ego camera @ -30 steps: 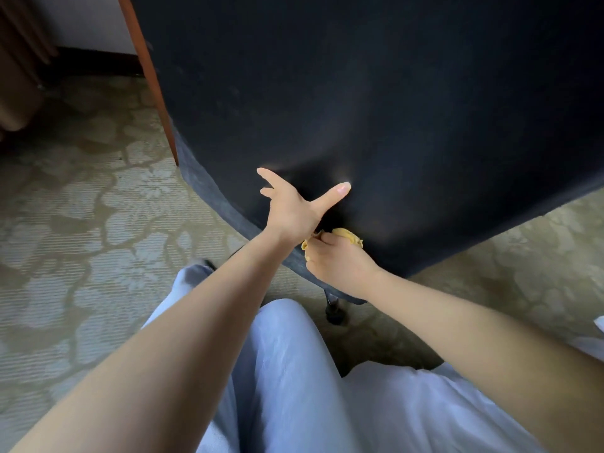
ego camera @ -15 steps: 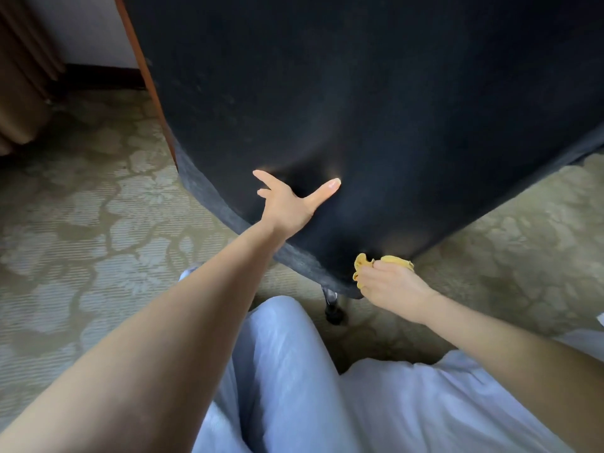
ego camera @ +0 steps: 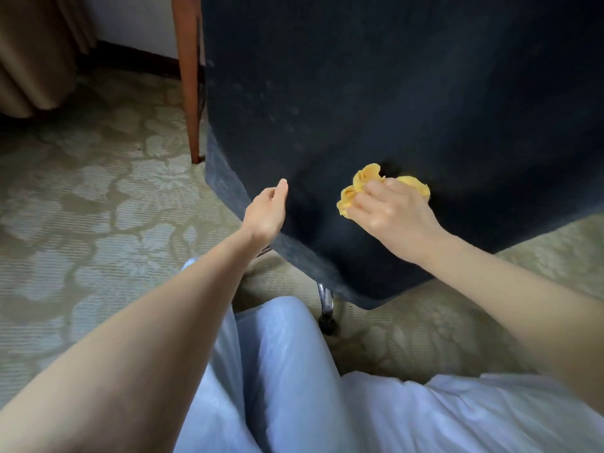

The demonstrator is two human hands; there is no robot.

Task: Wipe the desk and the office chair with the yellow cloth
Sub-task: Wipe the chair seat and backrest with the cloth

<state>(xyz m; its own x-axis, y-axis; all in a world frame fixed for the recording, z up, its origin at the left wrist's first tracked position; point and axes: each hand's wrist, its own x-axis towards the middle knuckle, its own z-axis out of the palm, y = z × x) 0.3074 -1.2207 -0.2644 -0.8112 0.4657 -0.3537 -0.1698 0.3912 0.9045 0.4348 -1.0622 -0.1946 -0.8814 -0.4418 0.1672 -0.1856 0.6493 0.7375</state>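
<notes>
My right hand is clenched around the yellow cloth, fingers curled over it and knuckles facing me. The cloth is bunched into a crumpled wad that spills out above and to the left of the fingers, with another fold showing past the knuckles on the right. It is pressed against the dark fabric of the office chair, low on the panel and a little above its bottom edge.

My left hand sits just to the left of the cloth, apart from the right hand, at the chair's lower left edge. The thumb points up and its side lies along the fabric. The fingers are hidden behind the palm, so I cannot tell whether they are straight or curled, or whether they hold the edge.

The chair's upholstery fills most of the upper right of my view; it is near black with faint pale specks. Below its lowest corner a chrome leg comes down to a black caster standing on the carpet, which is pale green with a light leafy pattern.

Behind the chair's left edge a reddish wooden leg stands upright on the carpet. Farther left hangs a tan curtain, with a dark baseboard along the wall. My knees, in pale blue trousers, fill the bottom of the view.
</notes>
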